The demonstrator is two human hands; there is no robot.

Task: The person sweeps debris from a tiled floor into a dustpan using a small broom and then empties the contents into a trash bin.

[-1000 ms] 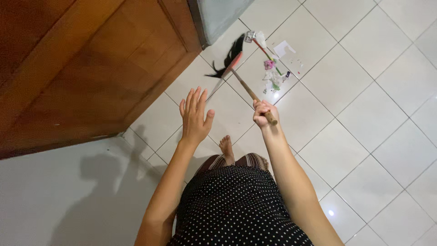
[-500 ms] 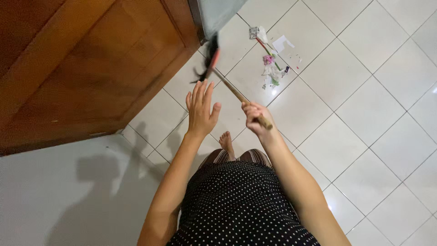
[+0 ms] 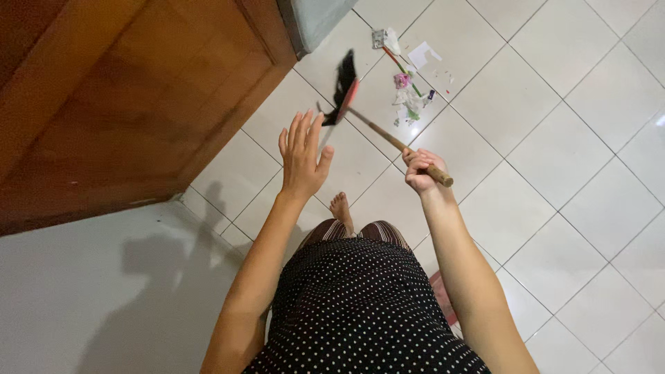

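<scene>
My right hand (image 3: 422, 171) grips the wooden handle of a broom (image 3: 388, 136) near its end. The broom's black bristles and red head (image 3: 344, 88) rest on the white tiled floor (image 3: 554, 138) close to the wooden door. My left hand (image 3: 303, 156) is raised with fingers spread, holding nothing, left of the handle and just below the bristles. A small pile of litter (image 3: 410, 97), paper scraps and coloured bits, lies on the tiles to the right of the broom head. My bare foot (image 3: 341, 208) shows below the hands.
A brown wooden door (image 3: 125, 104) fills the upper left. A white wall surface (image 3: 104, 291) lies below it. A grey object's corner (image 3: 315, 17) sits at the top edge. I wear a black dotted dress (image 3: 353, 312).
The broom head has swung left, away from the litter pile toward the door. My left hand stayed raised and open beside the handle.
</scene>
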